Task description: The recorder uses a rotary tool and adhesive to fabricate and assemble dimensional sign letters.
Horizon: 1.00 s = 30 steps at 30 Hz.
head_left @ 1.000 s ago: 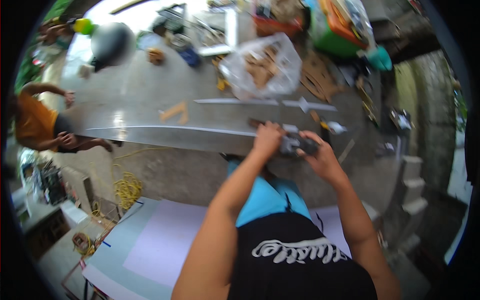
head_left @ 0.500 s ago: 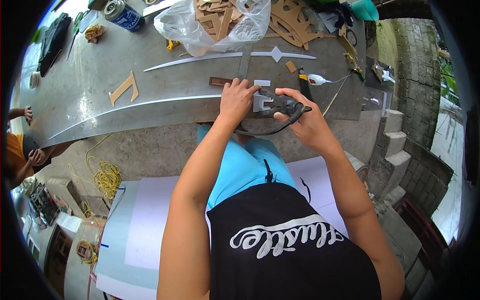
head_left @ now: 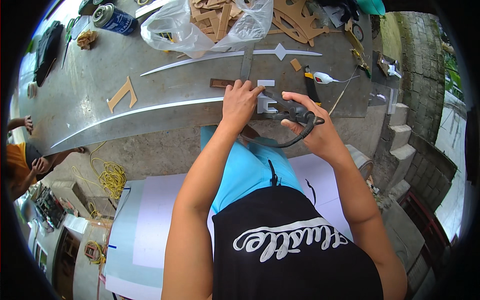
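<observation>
My right hand [head_left: 312, 117] grips a black corded hand tool [head_left: 299, 111], whose exact kind I cannot make out. Its front end meets a white notched cutout [head_left: 266, 104] at the near edge of the metal table [head_left: 165, 85]. My left hand [head_left: 240, 102] presses down beside it, fingers bent and close together, the index finger reaching the cutout. Running left from under this hand is a long thin white curved strip [head_left: 135, 110]. Just beyond the fingers lies a square with a wooden stock [head_left: 221, 83] and a steel blade [head_left: 247, 60]. A small white rectangle [head_left: 266, 83] sits alongside.
Beyond lie a second white strip with a diamond [head_left: 280, 52], a plastic bag [head_left: 170, 37] of brown cutouts, a utility knife [head_left: 311, 85] and a white glue bottle [head_left: 323, 78]. A blue can [head_left: 115, 20] stands far left. Another person [head_left: 25, 157] is at the left edge.
The view has shifted slightly. The tool in my right hand has turned a little, and its cord bends more. My left hand keeps pressing in the same place.
</observation>
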Each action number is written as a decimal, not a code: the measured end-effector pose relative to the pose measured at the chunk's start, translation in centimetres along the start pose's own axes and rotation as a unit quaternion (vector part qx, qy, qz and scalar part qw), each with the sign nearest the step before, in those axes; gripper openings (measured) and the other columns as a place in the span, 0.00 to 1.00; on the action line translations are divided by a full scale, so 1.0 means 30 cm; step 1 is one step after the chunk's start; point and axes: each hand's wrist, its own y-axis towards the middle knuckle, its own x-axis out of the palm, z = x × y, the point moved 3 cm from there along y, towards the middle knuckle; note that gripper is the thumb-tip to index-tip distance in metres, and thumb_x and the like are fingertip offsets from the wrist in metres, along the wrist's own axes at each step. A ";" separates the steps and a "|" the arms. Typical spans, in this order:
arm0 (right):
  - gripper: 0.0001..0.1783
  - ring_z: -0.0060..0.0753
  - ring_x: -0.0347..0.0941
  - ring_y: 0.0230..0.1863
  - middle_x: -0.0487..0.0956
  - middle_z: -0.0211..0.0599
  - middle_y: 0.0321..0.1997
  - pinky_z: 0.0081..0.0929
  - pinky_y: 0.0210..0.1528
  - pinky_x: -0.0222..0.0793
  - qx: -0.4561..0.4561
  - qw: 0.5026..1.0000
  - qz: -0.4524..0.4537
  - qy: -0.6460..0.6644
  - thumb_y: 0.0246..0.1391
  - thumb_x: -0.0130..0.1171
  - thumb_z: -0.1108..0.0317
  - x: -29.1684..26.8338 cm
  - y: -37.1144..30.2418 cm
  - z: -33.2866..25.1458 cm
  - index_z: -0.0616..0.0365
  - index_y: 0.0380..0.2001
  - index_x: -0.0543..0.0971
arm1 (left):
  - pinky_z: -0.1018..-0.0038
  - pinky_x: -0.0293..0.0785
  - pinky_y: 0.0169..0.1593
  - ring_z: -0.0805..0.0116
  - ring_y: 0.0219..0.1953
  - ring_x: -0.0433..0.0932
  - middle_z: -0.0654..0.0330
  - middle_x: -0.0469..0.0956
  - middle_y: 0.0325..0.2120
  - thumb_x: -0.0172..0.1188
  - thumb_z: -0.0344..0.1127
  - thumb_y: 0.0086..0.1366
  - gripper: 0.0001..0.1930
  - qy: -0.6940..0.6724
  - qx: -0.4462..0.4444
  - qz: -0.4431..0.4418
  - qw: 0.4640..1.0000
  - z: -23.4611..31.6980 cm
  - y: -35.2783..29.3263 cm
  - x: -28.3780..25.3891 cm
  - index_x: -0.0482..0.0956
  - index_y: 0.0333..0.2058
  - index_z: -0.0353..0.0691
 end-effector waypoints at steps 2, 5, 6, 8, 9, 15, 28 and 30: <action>0.31 0.51 0.80 0.55 0.80 0.48 0.58 0.37 0.58 0.75 -0.006 1.000 0.002 0.001 0.57 0.73 0.68 -0.003 -0.003 0.000 0.60 0.61 0.74 | 0.63 0.69 0.45 0.62 0.42 0.75 0.67 0.76 0.35 0.69 0.36 0.58 0.21 -0.001 -0.004 0.002 1.000 0.004 -0.001 -0.010 0.86 0.52 0.60; 0.31 0.50 0.80 0.55 0.80 0.49 0.59 0.36 0.58 0.75 0.006 1.000 0.003 0.009 0.56 0.74 0.69 -0.011 -0.006 0.000 0.60 0.62 0.74 | 0.63 0.69 0.44 0.62 0.42 0.74 0.67 0.76 0.35 0.69 0.36 0.58 0.22 -0.003 -0.004 -0.003 1.000 0.013 0.006 -0.009 0.86 0.52 0.60; 0.31 0.50 0.80 0.56 0.80 0.49 0.59 0.37 0.58 0.75 0.005 1.000 0.001 0.011 0.56 0.74 0.69 -0.011 -0.007 -0.001 0.60 0.61 0.74 | 0.63 0.69 0.44 0.62 0.42 0.74 0.67 0.76 0.35 0.69 0.36 0.58 0.22 -0.004 -0.004 -0.007 1.000 0.014 0.004 -0.012 0.86 0.52 0.60; 0.31 0.50 0.80 0.56 0.80 0.49 0.60 0.37 0.58 0.75 0.008 1.000 -0.001 0.014 0.56 0.74 0.69 -0.016 0.000 -0.001 0.60 0.61 0.75 | 0.63 0.68 0.44 0.62 0.42 0.74 0.67 0.76 0.34 0.69 0.35 0.58 0.22 -0.007 -0.007 -0.006 1.000 0.012 0.004 -0.016 0.86 0.52 0.60; 0.31 0.50 0.80 0.56 0.80 0.48 0.60 0.37 0.58 0.75 0.008 1.000 -0.003 0.019 0.55 0.74 0.70 -0.019 0.001 -0.005 0.60 0.61 0.75 | 0.63 0.68 0.44 0.62 0.42 0.74 0.67 0.76 0.34 0.69 0.35 0.58 0.22 -0.011 -0.007 -0.011 1.000 0.015 0.003 -0.021 0.86 0.52 0.60; 0.31 0.50 0.80 0.56 0.80 0.47 0.59 0.37 0.58 0.74 0.005 1.000 -0.006 0.019 0.55 0.75 0.70 -0.030 0.014 -0.007 0.60 0.61 0.75 | 0.63 0.68 0.44 0.61 0.42 0.75 0.66 0.76 0.34 0.68 0.33 0.57 0.22 -0.027 -0.012 -0.014 0.999 0.022 0.002 -0.041 0.86 0.52 0.58; 0.31 0.54 0.81 0.51 0.82 0.47 0.54 0.39 0.54 0.77 -0.028 1.000 0.008 0.003 0.50 0.73 0.75 -0.017 0.010 0.009 0.56 0.59 0.76 | 0.62 0.71 0.43 0.61 0.40 0.77 0.68 0.78 0.33 0.67 0.35 0.59 0.20 -0.002 0.014 0.002 1.000 -0.020 0.015 -0.014 0.87 0.51 0.60; 0.30 0.54 0.81 0.50 0.82 0.48 0.54 0.39 0.54 0.77 -0.033 0.999 0.016 0.011 0.51 0.73 0.73 -0.007 0.008 0.026 0.57 0.58 0.76 | 0.62 0.71 0.43 0.61 0.41 0.77 0.68 0.79 0.34 0.67 0.36 0.60 0.20 0.004 0.021 0.000 1.000 -0.018 0.017 -0.012 0.87 0.51 0.60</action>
